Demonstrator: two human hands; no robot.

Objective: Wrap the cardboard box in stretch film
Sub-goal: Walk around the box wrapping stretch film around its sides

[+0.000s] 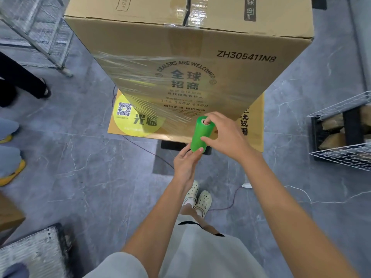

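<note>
Grey marbled floor [84, 177] carries the tall cardboard box [200, 63], its printed front partly sheathed in clear, wrinkled stretch film [148, 91]. Right hand [222, 135] and left hand [185, 163] each grip the green film roll [200, 135] before it.

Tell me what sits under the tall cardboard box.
The tall cardboard box stands on a flatter carton printed with a yellow circle and QR code. A dark mat shows beneath that. What lies under the mat is hidden.

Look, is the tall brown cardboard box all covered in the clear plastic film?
No, the clear stretch film only bands the middle of the tall brown cardboard box; its upper part is bare.
</note>
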